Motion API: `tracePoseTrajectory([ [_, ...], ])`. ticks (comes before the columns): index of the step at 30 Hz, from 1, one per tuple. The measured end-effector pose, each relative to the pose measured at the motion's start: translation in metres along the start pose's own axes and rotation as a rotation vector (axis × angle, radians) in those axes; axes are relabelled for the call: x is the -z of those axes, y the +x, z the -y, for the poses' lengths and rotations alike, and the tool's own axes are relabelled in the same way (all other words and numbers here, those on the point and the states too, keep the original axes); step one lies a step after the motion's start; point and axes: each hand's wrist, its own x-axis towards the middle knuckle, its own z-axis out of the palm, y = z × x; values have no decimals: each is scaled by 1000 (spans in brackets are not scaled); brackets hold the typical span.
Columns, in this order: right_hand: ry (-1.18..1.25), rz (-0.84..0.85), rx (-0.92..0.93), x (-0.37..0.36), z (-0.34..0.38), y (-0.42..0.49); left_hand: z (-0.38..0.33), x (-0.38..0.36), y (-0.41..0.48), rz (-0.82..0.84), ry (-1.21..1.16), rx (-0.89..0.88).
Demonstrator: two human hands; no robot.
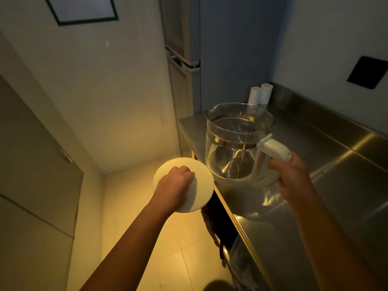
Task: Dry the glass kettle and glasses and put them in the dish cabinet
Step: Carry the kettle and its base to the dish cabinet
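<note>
We're looking at a stainless steel counter (336, 164) along the right wall, with two white rolls (260, 94) standing side by side in its back corner. Past the counter's end there's a tall grey fridge (220, 49). A dark square panel (366, 72) sits on the right wall, and the pale floor tiles (168, 248) are lit yellow.

glass kettle (235, 143) | clear, upright, lidless (white handle); at counter (340, 169) edge

We record: dim room; pale wall (105, 91) at left, framed panel (84, 9) upper left; tall grey unit (189, 49) top centre; steel desk (336, 164) at right; tiled floor (168, 259) lit yellow, lower centre.
</note>
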Motion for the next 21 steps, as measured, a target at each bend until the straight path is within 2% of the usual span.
tracePoseTrajectory([
  [9, -55, -79, 1, -82, -12, 77, 78, -5, 95, 87, -13, -40],
  [16, -62, -296, -16, -158, -18, 124, 156, 2, 184, 75, -55, -174],
  [21, -6, -415, -9, -201, -25, 147, 199, 6, 241, 112, -3, -281],
])
